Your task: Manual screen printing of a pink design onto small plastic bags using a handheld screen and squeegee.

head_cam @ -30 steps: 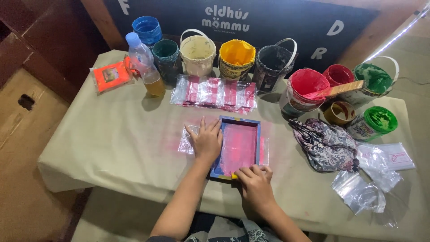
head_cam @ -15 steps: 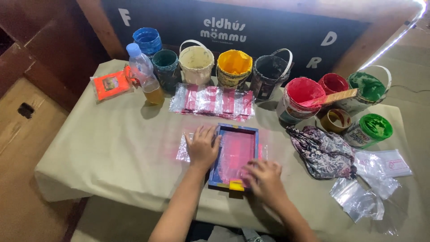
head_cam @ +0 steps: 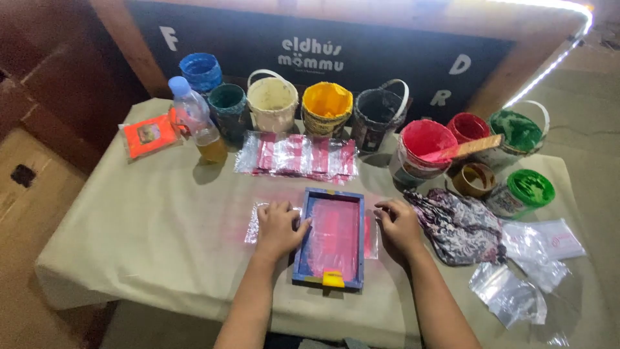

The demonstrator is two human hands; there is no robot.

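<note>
A blue-framed printing screen point(head_cam: 330, 238) with a pink-stained mesh lies flat on the cloth-covered table point(head_cam: 148, 226), over a clear plastic sheet point(head_cam: 253, 223). A small yellow squeegee point(head_cam: 334, 278) rests at the frame's near end. My left hand point(head_cam: 279, 227) lies flat on the frame's left edge, fingers spread. At the frame's right edge sits my right hand point(head_cam: 398, 226), fingers curled, touching the plastic and the frame side. Neither hand grips anything.
Several paint buckets line the table's back: blue point(head_cam: 201, 71), white point(head_cam: 273, 101), yellow point(head_cam: 327, 106), black point(head_cam: 378, 116), red point(head_cam: 423, 145), green point(head_cam: 516, 132). A plastic bottle point(head_cam: 197, 126), an orange packet point(head_cam: 148, 136), printed plastic bags point(head_cam: 298, 156), a patterned rag point(head_cam: 458, 223) and clear bags point(head_cam: 510, 294) lie around.
My right hand has left the yellow squeegee at the frame's near end and moved up to the frame's right side. My left hand stays on the left edge.
</note>
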